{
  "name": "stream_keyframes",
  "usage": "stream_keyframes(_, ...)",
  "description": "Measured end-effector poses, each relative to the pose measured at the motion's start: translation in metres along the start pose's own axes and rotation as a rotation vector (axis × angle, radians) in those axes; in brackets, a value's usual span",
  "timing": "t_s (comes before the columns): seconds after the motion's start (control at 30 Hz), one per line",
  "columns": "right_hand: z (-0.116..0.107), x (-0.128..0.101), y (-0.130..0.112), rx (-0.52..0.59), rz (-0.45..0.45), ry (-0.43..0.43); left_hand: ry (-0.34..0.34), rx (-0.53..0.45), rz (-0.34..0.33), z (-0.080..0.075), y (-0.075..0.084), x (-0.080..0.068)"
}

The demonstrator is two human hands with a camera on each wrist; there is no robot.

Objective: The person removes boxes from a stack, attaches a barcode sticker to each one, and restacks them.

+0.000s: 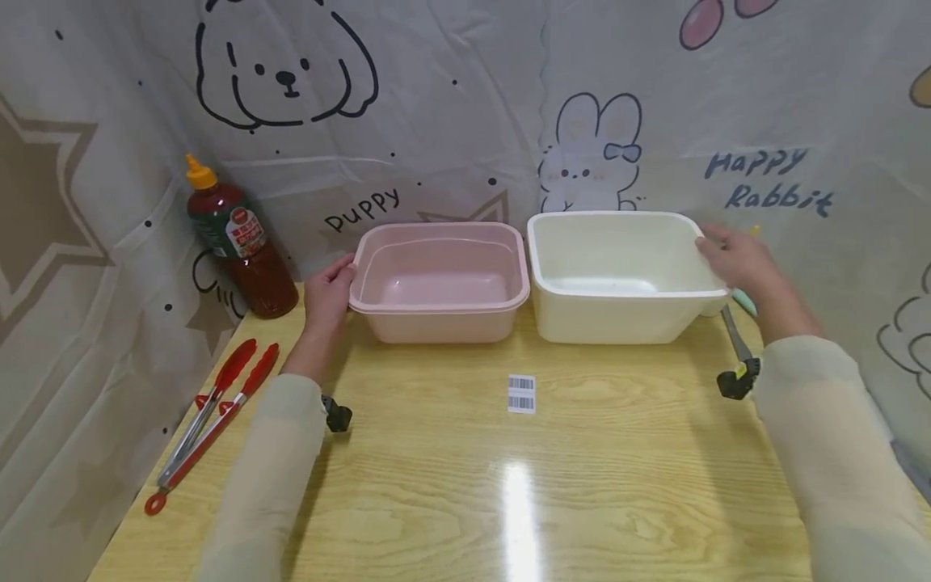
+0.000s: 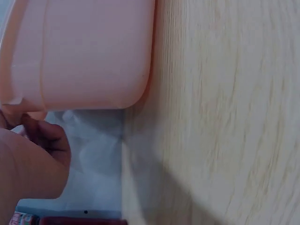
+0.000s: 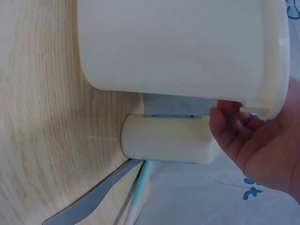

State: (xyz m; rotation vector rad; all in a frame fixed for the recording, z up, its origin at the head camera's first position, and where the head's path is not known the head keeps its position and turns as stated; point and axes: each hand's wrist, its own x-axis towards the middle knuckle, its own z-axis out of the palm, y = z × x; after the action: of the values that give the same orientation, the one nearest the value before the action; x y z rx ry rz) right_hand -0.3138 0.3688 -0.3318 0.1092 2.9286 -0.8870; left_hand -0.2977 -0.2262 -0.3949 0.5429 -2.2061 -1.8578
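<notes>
Pink bin sits just right of left hand, which pinches its left rim; white bin sits just left of right hand, right rim pinched. Both long axes run hand to hand, 2 inner ends side by side; can't tell if touching. Bottle, tongs left of left grip; white cylinder just below right grip.
</notes>
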Motion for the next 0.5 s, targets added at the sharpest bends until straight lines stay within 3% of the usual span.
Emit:
stream_keyframes(0.1,-0.003,-0.006,-0.002,-0.012,-0.005,-0.025,0.023,0.108,0.012,-0.008,0.001,-0.005)
stream_keyframes(0.2,-0.005,-0.015,-0.008,-0.024,-0.053,0.014,0.074,0.177,0.056,-0.020,0.005,-0.016)
stream_keyframes(0.37,-0.007,-0.049,-0.027,-0.007,-0.172,0.192,0.126,0.276,0.222,-0.036,0.020,-0.049)
stream_keyframes(0.5,0.008,-0.088,-0.048,-0.016,-0.338,0.362,0.069,0.324,0.390,-0.037,0.031,-0.083)
